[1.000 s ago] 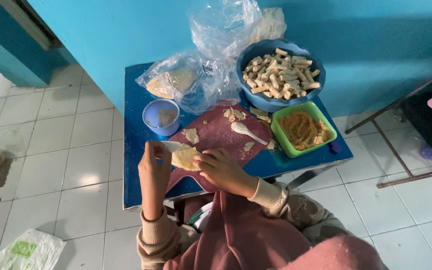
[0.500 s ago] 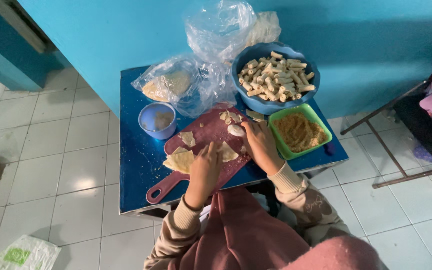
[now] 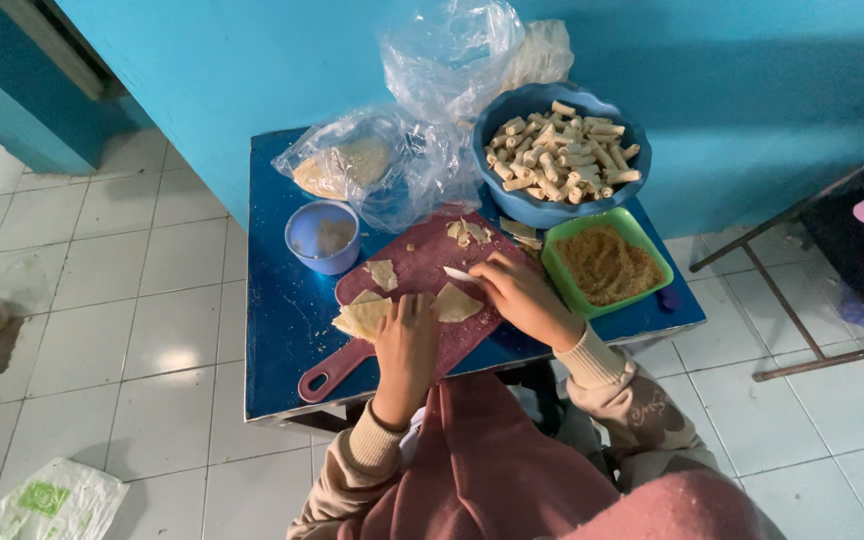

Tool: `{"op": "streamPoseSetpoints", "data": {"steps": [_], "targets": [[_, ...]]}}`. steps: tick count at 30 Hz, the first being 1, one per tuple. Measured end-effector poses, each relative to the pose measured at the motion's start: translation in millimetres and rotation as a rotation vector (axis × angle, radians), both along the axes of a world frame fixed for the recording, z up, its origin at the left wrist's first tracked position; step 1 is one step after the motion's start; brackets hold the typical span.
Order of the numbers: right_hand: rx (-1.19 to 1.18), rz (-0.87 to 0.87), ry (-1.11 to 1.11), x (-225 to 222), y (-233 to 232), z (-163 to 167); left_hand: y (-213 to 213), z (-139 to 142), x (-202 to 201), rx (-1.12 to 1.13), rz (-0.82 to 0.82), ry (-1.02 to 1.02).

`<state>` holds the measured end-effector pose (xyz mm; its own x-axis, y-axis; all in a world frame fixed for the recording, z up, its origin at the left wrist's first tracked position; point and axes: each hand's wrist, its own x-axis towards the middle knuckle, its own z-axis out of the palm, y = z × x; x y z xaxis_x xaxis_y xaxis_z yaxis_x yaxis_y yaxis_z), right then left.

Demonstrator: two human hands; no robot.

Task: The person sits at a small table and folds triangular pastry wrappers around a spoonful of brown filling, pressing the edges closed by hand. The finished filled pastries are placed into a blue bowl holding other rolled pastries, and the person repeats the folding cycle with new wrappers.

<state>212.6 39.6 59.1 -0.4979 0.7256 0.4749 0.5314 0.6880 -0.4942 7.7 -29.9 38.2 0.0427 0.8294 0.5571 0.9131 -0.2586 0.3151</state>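
Left hand (image 3: 405, 335) lies flat, pinning the wrapper stack (image 3: 364, 315) on the red cutting board (image 3: 422, 275) near the worktop's front edge. Right hand (image 3: 517, 290) pinches a knife (image 3: 460, 273) beside the cut wrapper piece (image 3: 455, 303). Crumb tray (image 3: 607, 262) and bowl of rolls (image 3: 560, 150) sit at the back right, within reach.

A turquoise wall (image 3: 252, 60) is backing a small blue table (image 3: 282, 330); white floor tiles (image 3: 112, 280) are reflecting light; a dark metal frame (image 3: 812, 270) is standing at right

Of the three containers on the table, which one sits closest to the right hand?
The green rectangular tray of brownish crumbs, just beside the right hand; the big blue bowl and small blue cup sit farther off.
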Motion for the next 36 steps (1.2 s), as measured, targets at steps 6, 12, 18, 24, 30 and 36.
{"op": "streamPoseSetpoints", "data": {"steps": [6,12,18,24,30,36], "targets": [[0.076,0.0,-0.114,-6,-14,0,6,-6,7,-0.02,0.053,-0.063],[0.268,-0.031,-0.237,-17,-25,-13,6,-6,7,-0.054,0.065,-0.093],[0.294,-0.086,-0.263,-19,-8,-12,2,1,5,-0.058,0.025,-0.115],[0.26,-0.024,-0.226,-12,-22,-6,3,-2,5,-0.081,0.038,-0.11],[0.262,-0.075,-0.218,-15,-22,-11,5,-6,3,-0.071,0.037,-0.106],[0.408,-0.214,-0.338,-7,5,-7,2,-2,5,-0.02,0.054,-0.076]]}}
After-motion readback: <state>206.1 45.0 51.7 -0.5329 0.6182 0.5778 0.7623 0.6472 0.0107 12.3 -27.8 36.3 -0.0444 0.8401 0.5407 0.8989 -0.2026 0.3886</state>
